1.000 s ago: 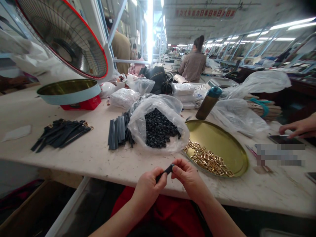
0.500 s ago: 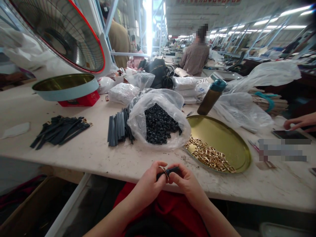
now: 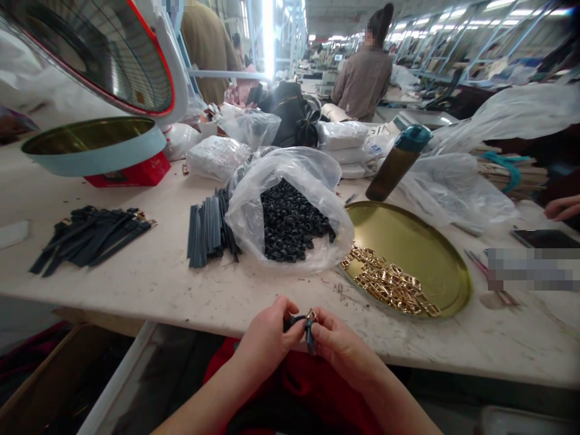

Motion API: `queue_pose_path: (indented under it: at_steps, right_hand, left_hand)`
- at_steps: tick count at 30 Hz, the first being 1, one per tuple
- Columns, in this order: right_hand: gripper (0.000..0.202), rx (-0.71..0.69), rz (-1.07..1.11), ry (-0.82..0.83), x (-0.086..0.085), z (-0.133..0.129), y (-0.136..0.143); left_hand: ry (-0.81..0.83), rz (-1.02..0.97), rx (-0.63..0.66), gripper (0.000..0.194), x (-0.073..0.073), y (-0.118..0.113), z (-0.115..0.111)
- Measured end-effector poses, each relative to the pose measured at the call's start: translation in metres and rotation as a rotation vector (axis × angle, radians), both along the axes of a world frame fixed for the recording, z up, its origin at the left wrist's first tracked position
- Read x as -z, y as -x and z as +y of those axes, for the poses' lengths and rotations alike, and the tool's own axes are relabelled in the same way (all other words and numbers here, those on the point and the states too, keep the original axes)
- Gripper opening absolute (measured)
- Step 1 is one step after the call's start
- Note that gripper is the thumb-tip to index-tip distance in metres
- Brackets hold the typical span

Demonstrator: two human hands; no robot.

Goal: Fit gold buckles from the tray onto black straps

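Note:
My left hand (image 3: 277, 326) is closed on a dark strap (image 3: 296, 318) at the table's front edge. A gold buckle (image 3: 311, 315) sits on the strap between my two hands. My right hand (image 3: 333, 333) pinches the strap just beside the buckle, and a short end hangs down under the fingers. In front of my hands a clear plastic bag (image 3: 244, 223) lies open, full of small black loops (image 3: 294, 223). Gold buckles (image 3: 394, 284) are heaped on a round gold tray (image 3: 435, 254) to its right. A stack of dark straps (image 3: 206, 232) lies left of the bag.
Straps with buckles (image 3: 93, 235) lie in a pile at left, below a round tin (image 3: 104, 160) on a red box (image 3: 131, 172) and a fan (image 3: 104, 54). A bottle (image 3: 399, 163) stands behind the tray. Another person's hand (image 3: 564, 208) is at far right, near a phone (image 3: 546, 238).
The strap has bent at the buckle: its right end, level before, now points down under my right hand. Both hands stay close together. The view has shifted slightly.

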State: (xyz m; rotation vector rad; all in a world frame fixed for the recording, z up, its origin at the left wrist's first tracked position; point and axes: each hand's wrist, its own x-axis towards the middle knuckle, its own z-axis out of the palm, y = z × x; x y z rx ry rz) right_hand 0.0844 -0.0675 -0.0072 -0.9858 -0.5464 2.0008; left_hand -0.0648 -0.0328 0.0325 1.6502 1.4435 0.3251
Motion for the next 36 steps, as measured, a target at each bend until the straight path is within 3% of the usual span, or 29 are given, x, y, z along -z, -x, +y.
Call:
queue_pose_path:
  at_steps: [4,9,12,14,18,24,27,30,36]
  right_hand:
    - [0.033,-0.001,-0.036,-0.035,-0.003,0.003,-0.003]
    - [0.042,0.158,-0.411,-0.201,-0.009,0.005,0.0]
    - [0.034,0.238,-0.604,-0.256,-0.007,0.003,0.002]
    - [0.026,0.18,-0.723,-0.351,-0.006,0.0,0.001]
    - [0.011,-0.082,-0.915,-0.573,-0.014,-0.007,-0.008]
    - [0.009,-0.227,-0.972,-0.813,-0.026,-0.023,-0.014]
    - [0.009,-0.209,-0.95,-0.738,-0.022,-0.033,-0.012]
    - [0.013,-0.121,-0.982,-0.662,-0.014,-0.039,-0.009]
    - [0.015,-0.074,-0.994,-0.694,-0.002,-0.04,-0.002]
  left_hand:
    - [0.05,-0.124,0.019,0.016,0.001,0.001,-0.001]
    - [0.253,-0.438,0.004,0.02,-0.006,0.004,-0.01]
    - [0.339,-0.555,-0.038,0.024,-0.007,0.006,-0.016]
    - [0.38,-0.617,-0.047,0.027,-0.006,0.008,-0.019]
    - [0.483,-0.691,-0.036,0.037,-0.002,0.015,-0.025]
    - [0.551,-0.688,-0.038,0.044,0.007,0.015,-0.034]
    - [0.519,-0.708,0.014,0.039,0.008,0.013,-0.037]
    - [0.501,-0.598,0.098,0.024,0.003,0.015,-0.036]
    - [0.422,-0.382,0.177,0.019,-0.005,0.013,-0.031]
